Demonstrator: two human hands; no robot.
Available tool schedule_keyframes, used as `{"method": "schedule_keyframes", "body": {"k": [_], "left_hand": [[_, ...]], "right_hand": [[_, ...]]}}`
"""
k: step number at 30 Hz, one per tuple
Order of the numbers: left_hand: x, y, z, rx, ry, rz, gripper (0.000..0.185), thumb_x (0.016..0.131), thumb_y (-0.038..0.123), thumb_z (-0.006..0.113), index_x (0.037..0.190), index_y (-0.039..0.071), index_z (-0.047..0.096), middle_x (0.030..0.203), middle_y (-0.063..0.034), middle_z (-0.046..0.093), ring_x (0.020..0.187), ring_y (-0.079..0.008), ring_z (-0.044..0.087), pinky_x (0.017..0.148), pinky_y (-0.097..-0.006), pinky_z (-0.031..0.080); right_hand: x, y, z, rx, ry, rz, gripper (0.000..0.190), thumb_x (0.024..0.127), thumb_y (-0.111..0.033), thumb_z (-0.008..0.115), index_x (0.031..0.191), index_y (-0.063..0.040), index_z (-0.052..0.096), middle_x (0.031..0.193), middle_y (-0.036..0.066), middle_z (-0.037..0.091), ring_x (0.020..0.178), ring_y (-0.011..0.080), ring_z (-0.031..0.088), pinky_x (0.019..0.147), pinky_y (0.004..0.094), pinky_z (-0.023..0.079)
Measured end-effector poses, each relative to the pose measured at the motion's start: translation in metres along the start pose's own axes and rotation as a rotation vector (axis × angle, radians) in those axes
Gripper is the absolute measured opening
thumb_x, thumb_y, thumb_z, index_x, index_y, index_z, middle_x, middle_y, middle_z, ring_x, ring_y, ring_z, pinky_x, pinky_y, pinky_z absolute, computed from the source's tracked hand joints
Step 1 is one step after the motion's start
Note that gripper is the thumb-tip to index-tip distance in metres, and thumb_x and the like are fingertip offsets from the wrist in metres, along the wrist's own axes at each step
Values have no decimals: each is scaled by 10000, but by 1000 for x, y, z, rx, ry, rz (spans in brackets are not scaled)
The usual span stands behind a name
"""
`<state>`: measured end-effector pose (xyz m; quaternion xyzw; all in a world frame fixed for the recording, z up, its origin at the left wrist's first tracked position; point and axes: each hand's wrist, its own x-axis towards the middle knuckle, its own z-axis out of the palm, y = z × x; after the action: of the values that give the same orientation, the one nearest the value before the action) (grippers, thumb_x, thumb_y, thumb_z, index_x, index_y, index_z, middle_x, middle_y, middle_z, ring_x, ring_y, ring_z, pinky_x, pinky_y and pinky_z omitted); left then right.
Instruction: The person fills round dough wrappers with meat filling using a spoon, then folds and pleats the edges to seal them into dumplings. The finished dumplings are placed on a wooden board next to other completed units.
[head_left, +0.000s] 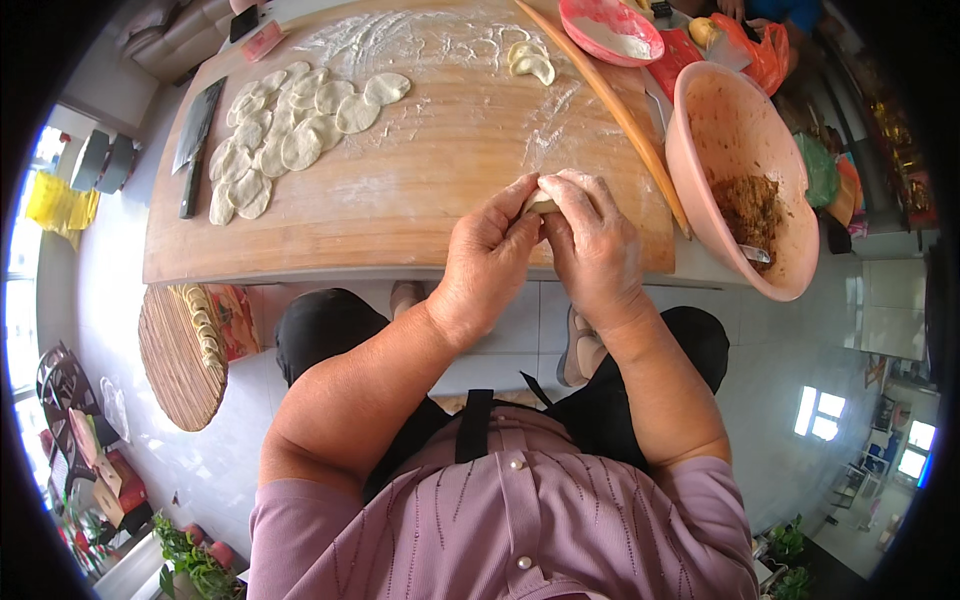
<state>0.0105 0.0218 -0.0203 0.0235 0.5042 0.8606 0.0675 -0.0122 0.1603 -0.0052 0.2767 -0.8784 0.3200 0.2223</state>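
Between my two hands, above the near edge of a floured wooden board (450, 165), is a folded dumpling (541, 201). My left hand (491, 251) pinches it from the left with thumb and fingers. From the other side my right hand (596, 232) closes on it, and the fingers hide most of the dough. Flat round dough wrappers (281, 131) overlap in a spread on the board's left part. To the right stands a large pink basin (742, 135) with brown minced filling (746, 206) and a spoon (754, 253) in it.
A long wooden rolling pin (607, 112) lies slantwise beside the basin. Pieces of dough (531, 61) and a red bowl of flour (611, 37) sit farther back. At left lies a cleaver (196, 146). Below the board, a round woven tray (176, 360) carries a row of dumplings (204, 326).
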Motion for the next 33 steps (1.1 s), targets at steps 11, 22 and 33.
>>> {"method": "schedule_keyframes", "body": {"k": [11,22,33], "left_hand": [[2,11,-8,-355,37,-291,297,903,-14,459,1172,6,584,991,-31,613,885,-104,555,776,-258,450],[1,28,-2,-388,147,-294,526,968,47,533,1422,-129,334,1282,-214,528,1193,-279,570,1082,-369,474],[4,53,-18,-475,205,-102,412,953,51,535,1338,-79,465,1193,-157,588,1067,-231,619,969,-363,513]], "right_hand": [[3,-5,19,-55,-73,-97,476,737,65,656,1197,-57,648,1129,140,623,928,345,680,744,409,581],[106,82,54,-191,-162,97,316,869,-7,594,1178,-37,650,1084,210,625,997,394,630,874,444,509],[148,63,87,-311,-206,-20,249,908,-183,623,1124,-78,689,1104,173,658,994,365,644,863,447,520]]}}
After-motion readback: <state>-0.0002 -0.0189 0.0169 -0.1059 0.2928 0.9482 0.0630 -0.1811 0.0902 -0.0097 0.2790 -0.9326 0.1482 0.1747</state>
